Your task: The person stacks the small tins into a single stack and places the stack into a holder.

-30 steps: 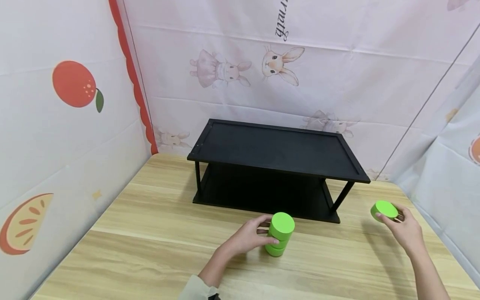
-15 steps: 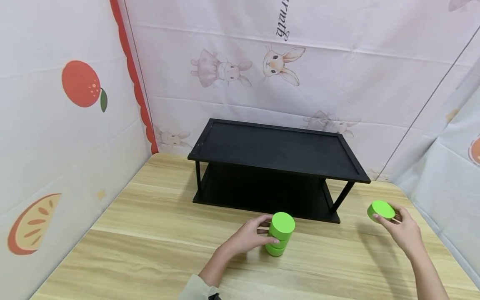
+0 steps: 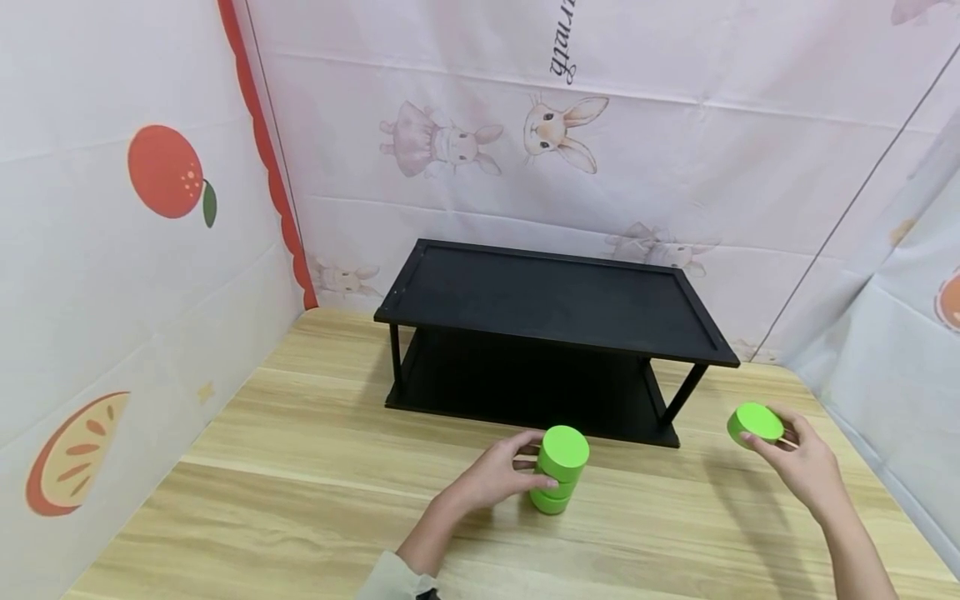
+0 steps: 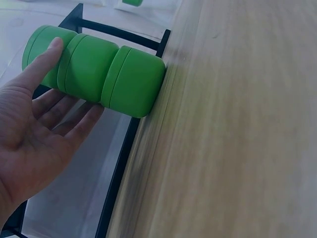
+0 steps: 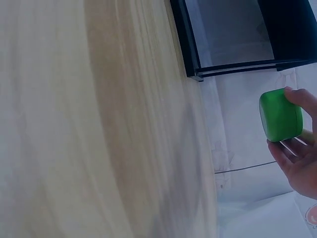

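Three green round lidded containers stand stacked on the table in front of the black shelf. My left hand holds this stack from its left side, thumb at the front and fingers behind. In the left wrist view the thumb lies on the top container, and the lowest one touches the tabletop. Off to the right, my right hand grips a single green container between thumb and fingers, raised above the table with its shadow below. The right wrist view shows that container apart from the tabletop.
A black two-tier shelf stands at the back of the wood-grain table. Its lower tier lies close behind the stack. Printed cloth hangs behind the table and along both sides.
My right hand has moved slightly to the left with its green container. The left hand and the stack have stayed in place.
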Demonstrator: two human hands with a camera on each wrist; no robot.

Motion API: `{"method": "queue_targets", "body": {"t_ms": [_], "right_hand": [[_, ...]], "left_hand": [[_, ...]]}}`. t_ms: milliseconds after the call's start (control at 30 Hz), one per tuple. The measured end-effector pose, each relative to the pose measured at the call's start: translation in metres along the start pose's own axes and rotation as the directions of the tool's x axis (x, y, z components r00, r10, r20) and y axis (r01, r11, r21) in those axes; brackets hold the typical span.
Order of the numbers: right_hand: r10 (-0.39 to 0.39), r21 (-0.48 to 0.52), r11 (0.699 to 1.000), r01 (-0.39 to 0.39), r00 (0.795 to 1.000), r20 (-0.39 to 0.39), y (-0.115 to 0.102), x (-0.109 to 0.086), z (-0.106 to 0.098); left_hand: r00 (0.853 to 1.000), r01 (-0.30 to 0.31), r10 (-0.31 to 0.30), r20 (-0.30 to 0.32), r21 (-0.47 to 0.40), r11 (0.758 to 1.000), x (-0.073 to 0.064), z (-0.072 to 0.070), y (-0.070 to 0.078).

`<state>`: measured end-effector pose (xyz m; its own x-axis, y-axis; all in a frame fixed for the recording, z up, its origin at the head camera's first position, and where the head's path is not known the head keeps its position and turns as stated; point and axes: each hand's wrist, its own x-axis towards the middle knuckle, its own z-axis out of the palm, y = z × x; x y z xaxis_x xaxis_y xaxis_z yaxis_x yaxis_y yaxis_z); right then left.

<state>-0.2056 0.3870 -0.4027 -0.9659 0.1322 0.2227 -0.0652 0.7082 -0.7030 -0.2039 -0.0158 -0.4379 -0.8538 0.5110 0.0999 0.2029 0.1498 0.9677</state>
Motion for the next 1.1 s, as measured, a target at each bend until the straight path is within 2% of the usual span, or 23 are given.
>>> {"method": "queue_targets", "body": {"t_ms": [200, 500, 833, 1100], "right_hand": [[-0.033, 0.009, 0.999, 0.032, 0.999, 0.007, -0.007, -0.002, 0.000], [-0.027, 0.004, 1.000, 0.026, 0.999, 0.036, -0.016, -0.007, -0.001], [-0.047, 0.018, 0.999, 0.046, 0.998, 0.045, -0.024, -0.015, 0.001], [-0.072, 0.023, 0.997, 0.071, 0.996, 0.055, -0.032, -0.020, 0.002]], "left_hand": [[1.000, -0.003, 0.003, 0.004, 0.006, 1.000, 0.000, -0.001, -0.001], [1.000, 0.003, -0.003, -0.003, -0.007, 1.000, -0.001, -0.001, 0.000], [1.000, 0.019, -0.019, -0.005, -0.005, 1.000, -0.001, 0.001, 0.009], [1.000, 0.015, -0.015, 0.001, -0.007, 1.000, 0.001, 0.001, 0.002]]}}
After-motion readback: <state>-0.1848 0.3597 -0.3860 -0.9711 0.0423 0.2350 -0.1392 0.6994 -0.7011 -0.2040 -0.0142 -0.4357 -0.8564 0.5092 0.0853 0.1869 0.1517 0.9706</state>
